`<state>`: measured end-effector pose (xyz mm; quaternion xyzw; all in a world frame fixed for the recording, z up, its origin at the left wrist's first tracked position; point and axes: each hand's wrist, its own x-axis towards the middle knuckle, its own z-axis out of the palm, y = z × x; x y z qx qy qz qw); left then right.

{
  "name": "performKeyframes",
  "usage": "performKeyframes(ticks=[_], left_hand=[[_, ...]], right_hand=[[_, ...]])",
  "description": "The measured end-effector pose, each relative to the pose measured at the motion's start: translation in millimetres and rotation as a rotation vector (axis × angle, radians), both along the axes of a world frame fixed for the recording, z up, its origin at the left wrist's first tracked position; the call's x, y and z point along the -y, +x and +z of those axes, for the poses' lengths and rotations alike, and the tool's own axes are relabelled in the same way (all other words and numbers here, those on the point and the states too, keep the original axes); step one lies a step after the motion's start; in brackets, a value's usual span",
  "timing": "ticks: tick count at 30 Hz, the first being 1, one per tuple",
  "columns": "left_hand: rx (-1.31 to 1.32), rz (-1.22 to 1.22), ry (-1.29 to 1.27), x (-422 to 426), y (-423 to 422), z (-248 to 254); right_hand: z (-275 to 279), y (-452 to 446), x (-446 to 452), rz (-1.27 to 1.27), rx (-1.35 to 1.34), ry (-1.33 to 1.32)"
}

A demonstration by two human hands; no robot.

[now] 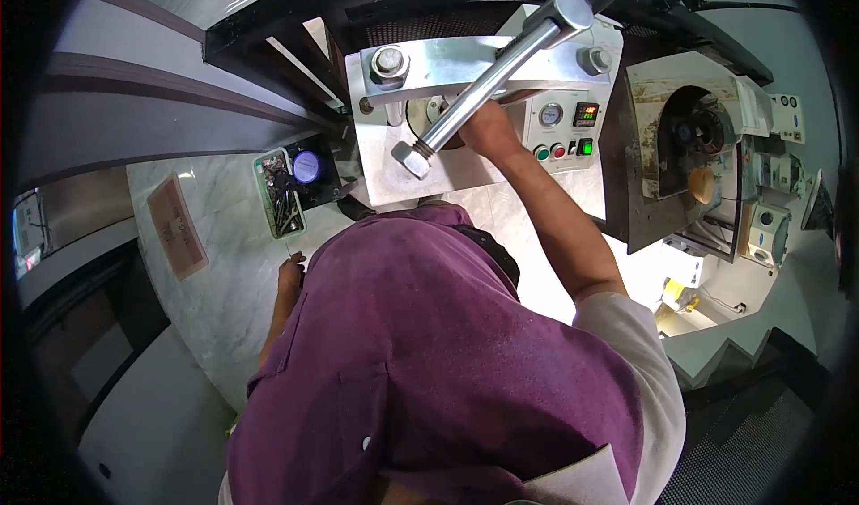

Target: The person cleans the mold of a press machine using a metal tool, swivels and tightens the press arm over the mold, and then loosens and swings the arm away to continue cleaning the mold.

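My right hand [488,131] reaches in beneath the long steel handle bar [488,84] of a white press machine [385,169]. Its fingers are hidden by the bar, close to a round part [419,116] under the thick metal crossbeam [465,62]. Down at my left side, my left hand [291,274] is closed, with what looks like a thin point sticking up from the fingers; I cannot make out what it is. Near it stands a pale green tray [298,229] full of metal tools. A jar with a blue lid [308,167] is beside the tray.
The press has a gauge [550,115], a lit digital display [585,114] and push buttons [557,152]. A black metal frame [277,35] runs behind it. To the right is a stained machine with a round dark opening [693,134]. A pinkish board [177,228] lies at the left.
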<state>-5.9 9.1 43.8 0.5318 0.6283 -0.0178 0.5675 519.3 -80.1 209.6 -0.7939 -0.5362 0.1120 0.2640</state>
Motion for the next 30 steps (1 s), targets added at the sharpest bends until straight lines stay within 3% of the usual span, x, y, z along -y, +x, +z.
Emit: performKeyframes(ticks=[5,7,10,14,16,17,19,24,26,27,28,30], left_hand=[[-0.004,0.157,-0.066,0.3,10.8,10.9],[-0.011,0.041,-0.078,0.1,0.4,-1.8],[0.031,0.188,-0.143,7.2,13.5,1.3],[-0.031,0.138,-0.191,-7.0,-22.9,-68.9],[0.03,-0.574,0.44,-10.2,-36.0,-74.3],[0.031,-0.582,0.433,-10.6,-22.5,-58.2],[-0.052,0.312,-0.261,-16.6,26.2,2.6],[-0.039,0.243,-0.178,-25.1,40.0,30.8],[-0.025,0.303,-0.219,-26.7,42.3,31.7],[-0.022,0.304,-0.22,-25.6,33.9,16.2],[0.018,0.217,-0.134,-21.5,23.6,0.0],[0.05,0.121,-0.055,-14.0,14.4,-7.9]], right_hand=[[13.1,-2.1,13.2,-0.121,0.026,0.055],[35.7,-20.1,15.6,-0.4,-0.087,-0.137],[47.4,-38.5,19.5,-0.344,-0.22,0.053],[24.9,-28.5,14.1,-0.088,0.02,-0.002],[35.5,-19.3,11.9,-0.086,-0.047,-0.028],[38.0,-15.3,12.3,-0.074,-0.116,-0.057],[19.8,-9.4,11.2,-0.017,-0.069,0.024],[24.1,-18.6,9.0,-0.11,0.04,0.042],[45.3,-20.4,20.7,-0.503,-0.262,-0.005],[42.7,-23.7,27.3,-0.528,-0.517,0.395],[42.2,-27.7,34.9,-0.527,-0.514,0.394],[64.6,-45.3,44.1,-0.723,-1.113,0.588]])
